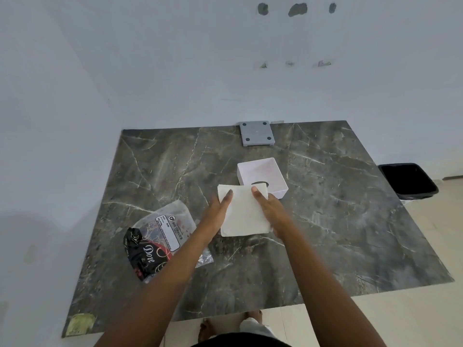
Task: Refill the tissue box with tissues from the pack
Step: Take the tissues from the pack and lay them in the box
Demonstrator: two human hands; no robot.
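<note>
A white stack of tissues (pixel 244 211) is held between both hands just above the dark marble table (pixel 325 221). My left hand (pixel 218 211) grips its left edge and my right hand (pixel 268 209) grips its right edge. Just beyond the stack, the pale pink tissue box (pixel 263 171) lies upside down with its open underside up; its oval slot shows inside. The opened plastic tissue pack (pixel 160 236), black, red and clear, lies flat to the left of my left forearm.
A grey square plate with dark corner dots (pixel 256 133), perhaps the box's base, lies at the table's far edge by the wall. A black bin (pixel 408 181) stands on the floor to the right. My feet show below the table's near edge.
</note>
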